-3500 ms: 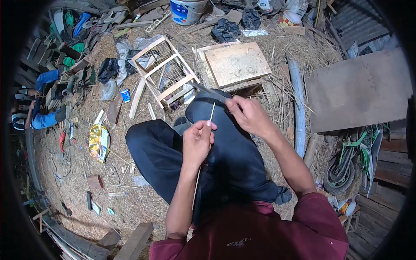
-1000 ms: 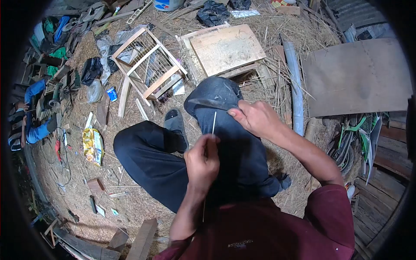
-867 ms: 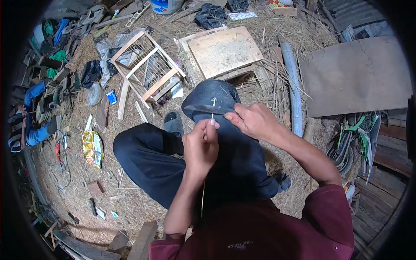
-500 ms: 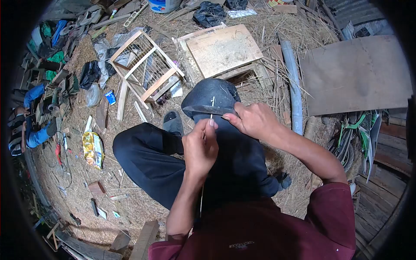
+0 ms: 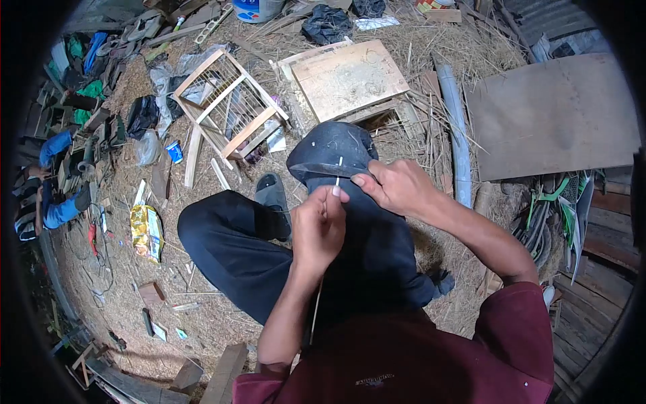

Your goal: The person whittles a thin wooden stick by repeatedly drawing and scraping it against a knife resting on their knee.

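Observation:
My left hand (image 5: 317, 225) pinches a thin pale bamboo stick (image 5: 338, 180) between thumb and fingers, and the stick's long end runs down beneath my forearm toward my lap. My right hand (image 5: 397, 188) is closed on a knife, whose handle is hidden in the fist. Across my raised knee lies the grey knife blade (image 5: 316, 168), which crosses over the stick. A short stick tip shows just beyond the blade. Small pale shavings are scattered on the dark trouser knee (image 5: 330, 141).
A wooden cage frame (image 5: 229, 101) with thin bars stands ahead on the left. Beside it is a low wooden bench (image 5: 350, 77). To the right are a bamboo pole (image 5: 454, 128) and a flat board (image 5: 552, 114). A yellow packet (image 5: 146, 232) lies left; another person's blue sleeve (image 5: 57, 148) shows far left.
My left hand has shifted slightly right. Less of the stick shows beyond the blade than before, so it has been drawn back toward me. The right hand has barely moved.

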The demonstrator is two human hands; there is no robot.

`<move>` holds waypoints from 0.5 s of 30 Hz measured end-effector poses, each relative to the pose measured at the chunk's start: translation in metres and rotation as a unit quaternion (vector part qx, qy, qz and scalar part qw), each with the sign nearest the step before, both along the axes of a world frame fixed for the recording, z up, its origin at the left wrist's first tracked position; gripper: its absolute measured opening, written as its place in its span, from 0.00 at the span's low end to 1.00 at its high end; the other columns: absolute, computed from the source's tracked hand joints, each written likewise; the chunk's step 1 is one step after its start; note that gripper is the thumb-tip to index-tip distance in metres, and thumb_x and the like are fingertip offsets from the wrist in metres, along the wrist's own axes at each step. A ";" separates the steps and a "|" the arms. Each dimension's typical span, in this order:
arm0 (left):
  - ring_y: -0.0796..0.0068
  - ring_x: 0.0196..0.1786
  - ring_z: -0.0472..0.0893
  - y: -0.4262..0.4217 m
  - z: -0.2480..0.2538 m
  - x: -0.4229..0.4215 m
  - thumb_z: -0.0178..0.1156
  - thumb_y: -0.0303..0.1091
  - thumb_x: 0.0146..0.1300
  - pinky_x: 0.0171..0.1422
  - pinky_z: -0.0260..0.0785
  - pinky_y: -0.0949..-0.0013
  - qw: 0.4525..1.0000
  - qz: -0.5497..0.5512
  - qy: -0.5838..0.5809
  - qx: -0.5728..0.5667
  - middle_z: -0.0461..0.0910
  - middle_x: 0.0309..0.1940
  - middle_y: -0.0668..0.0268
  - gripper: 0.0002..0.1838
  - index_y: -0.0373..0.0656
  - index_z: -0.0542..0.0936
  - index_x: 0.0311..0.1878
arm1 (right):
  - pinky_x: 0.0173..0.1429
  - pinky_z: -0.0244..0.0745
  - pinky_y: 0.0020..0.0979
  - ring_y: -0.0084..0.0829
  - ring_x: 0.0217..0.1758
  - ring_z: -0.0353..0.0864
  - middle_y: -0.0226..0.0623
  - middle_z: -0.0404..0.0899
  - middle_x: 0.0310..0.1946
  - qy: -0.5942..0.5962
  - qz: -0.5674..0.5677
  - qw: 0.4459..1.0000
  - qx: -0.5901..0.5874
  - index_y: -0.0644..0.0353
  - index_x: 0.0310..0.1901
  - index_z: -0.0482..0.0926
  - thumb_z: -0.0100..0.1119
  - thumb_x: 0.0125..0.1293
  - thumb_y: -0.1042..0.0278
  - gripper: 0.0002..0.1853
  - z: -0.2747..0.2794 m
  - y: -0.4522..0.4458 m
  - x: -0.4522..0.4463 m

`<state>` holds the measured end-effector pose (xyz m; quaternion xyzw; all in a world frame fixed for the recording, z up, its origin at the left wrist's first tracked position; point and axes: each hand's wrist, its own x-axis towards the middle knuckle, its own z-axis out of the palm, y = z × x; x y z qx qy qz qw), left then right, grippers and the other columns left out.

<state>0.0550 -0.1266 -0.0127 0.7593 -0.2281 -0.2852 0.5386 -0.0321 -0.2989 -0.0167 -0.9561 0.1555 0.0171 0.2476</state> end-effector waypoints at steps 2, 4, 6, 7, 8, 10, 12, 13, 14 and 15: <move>0.88 0.16 0.66 -0.005 0.003 0.004 0.51 0.33 0.74 0.20 0.55 0.76 1.000 0.017 0.014 0.006 0.70 0.14 0.74 0.14 0.37 0.79 0.32 | 0.28 0.75 0.52 0.57 0.22 0.80 0.55 0.75 0.14 0.012 0.007 1.000 -0.005 0.64 0.26 0.79 0.46 0.71 0.37 0.33 0.005 0.000 0.002; 0.88 0.17 0.67 -0.011 0.004 0.008 0.52 0.32 0.73 0.20 0.56 0.76 1.000 0.022 0.018 0.007 0.70 0.14 0.73 0.14 0.36 0.79 0.32 | 0.28 0.75 0.52 0.57 0.22 0.80 0.55 0.75 0.14 0.024 0.014 1.000 -0.013 0.64 0.26 0.79 0.47 0.70 0.37 0.33 0.010 0.001 0.002; 0.87 0.18 0.67 -0.013 0.002 0.010 0.53 0.32 0.73 0.21 0.56 0.76 1.000 0.018 0.011 0.010 0.70 0.14 0.73 0.13 0.36 0.79 0.33 | 0.28 0.76 0.52 0.57 0.22 0.80 0.55 0.76 0.14 0.019 0.019 0.999 -0.018 0.63 0.27 0.80 0.46 0.70 0.36 0.33 0.010 -0.002 0.003; 0.87 0.19 0.67 -0.013 0.001 0.009 0.53 0.32 0.73 0.22 0.57 0.76 1.000 0.018 -0.017 0.010 0.71 0.15 0.73 0.13 0.36 0.78 0.32 | 0.27 0.76 0.52 0.57 0.22 0.81 0.54 0.76 0.14 0.016 0.022 0.999 -0.020 0.63 0.27 0.80 0.46 0.70 0.36 0.33 0.009 -0.003 0.003; 0.87 0.19 0.67 -0.013 0.001 0.008 0.53 0.32 0.73 0.23 0.57 0.76 0.999 0.020 -0.027 0.006 0.71 0.16 0.73 0.13 0.36 0.78 0.32 | 0.27 0.76 0.52 0.56 0.22 0.81 0.54 0.76 0.14 0.021 0.021 0.999 -0.034 0.63 0.27 0.80 0.46 0.70 0.35 0.33 0.007 -0.004 0.004; 0.88 0.21 0.68 -0.011 0.001 0.006 0.53 0.31 0.73 0.24 0.59 0.76 0.999 0.024 -0.049 -0.004 0.72 0.16 0.73 0.12 0.36 0.78 0.33 | 0.27 0.76 0.51 0.55 0.22 0.81 0.53 0.76 0.14 0.029 0.020 0.997 -0.064 0.63 0.28 0.80 0.45 0.70 0.34 0.34 0.002 -0.004 0.005; 0.88 0.22 0.68 -0.008 0.002 0.002 0.54 0.30 0.73 0.25 0.59 0.77 0.998 0.041 -0.039 0.008 0.72 0.17 0.72 0.11 0.36 0.79 0.34 | 0.26 0.76 0.51 0.55 0.21 0.81 0.53 0.77 0.15 0.043 0.011 0.995 -0.091 0.62 0.28 0.80 0.44 0.69 0.33 0.35 0.007 0.001 0.008; 0.88 0.22 0.69 -0.006 0.002 -0.001 0.54 0.30 0.73 0.26 0.60 0.77 0.998 0.050 -0.034 0.014 0.72 0.17 0.72 0.11 0.36 0.79 0.34 | 0.26 0.76 0.51 0.55 0.21 0.81 0.53 0.77 0.15 0.050 0.006 0.993 -0.105 0.62 0.28 0.80 0.44 0.69 0.33 0.35 0.010 0.003 0.009; 0.88 0.22 0.69 -0.004 0.001 -0.002 0.54 0.30 0.73 0.26 0.60 0.77 0.998 0.050 -0.033 0.012 0.72 0.17 0.73 0.11 0.36 0.79 0.34 | 0.26 0.76 0.51 0.55 0.21 0.81 0.53 0.77 0.14 0.044 0.005 0.994 -0.103 0.62 0.28 0.80 0.43 0.69 0.33 0.35 0.008 0.004 0.008; 0.88 0.23 0.68 -0.001 0.001 -0.003 0.54 0.30 0.73 0.26 0.60 0.77 0.998 0.050 -0.033 0.010 0.72 0.18 0.73 0.10 0.36 0.79 0.35 | 0.26 0.76 0.51 0.55 0.21 0.81 0.53 0.77 0.14 0.037 0.005 0.994 -0.100 0.62 0.28 0.80 0.43 0.69 0.32 0.35 0.004 0.004 0.007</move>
